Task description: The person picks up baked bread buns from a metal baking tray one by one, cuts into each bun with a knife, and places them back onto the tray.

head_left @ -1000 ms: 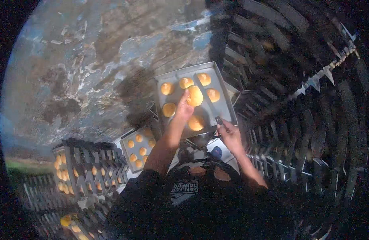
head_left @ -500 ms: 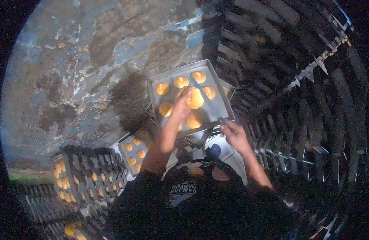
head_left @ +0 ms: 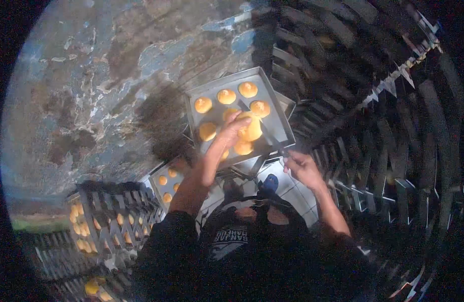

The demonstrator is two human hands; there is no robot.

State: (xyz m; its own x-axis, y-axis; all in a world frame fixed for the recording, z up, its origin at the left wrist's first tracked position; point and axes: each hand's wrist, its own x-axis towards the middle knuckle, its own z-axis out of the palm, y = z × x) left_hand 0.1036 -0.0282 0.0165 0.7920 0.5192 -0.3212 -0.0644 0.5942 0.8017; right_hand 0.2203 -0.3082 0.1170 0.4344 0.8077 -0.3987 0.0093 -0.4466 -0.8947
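A metal tray (head_left: 278, 120) holds several round golden buns (head_left: 203, 104). Above its middle, my left hand (head_left: 235, 126) grips one bun (head_left: 251, 131), thumb on the near side. My right hand (head_left: 300, 165) is closed round the dark handle of a long flat blade (head_left: 269, 135), just past the tray's near right corner. The blade slants up and left over the tray, and part of it lies close beside the held bun; whether they touch is hard to tell.
A second tray of buns (head_left: 163, 179) is at the lower left. Farther left, a dark rack (head_left: 103, 214) holds more buns. Dark slatted racks (head_left: 358, 146) fill the right side. A worn, peeling wall (head_left: 111, 90) rises on the left, and white floor tiles (head_left: 297, 199) show below.
The held bun has shifted slightly right and down relative to the tray. My right hand and the blade's handle have moved slightly right. The view has shifted a little.
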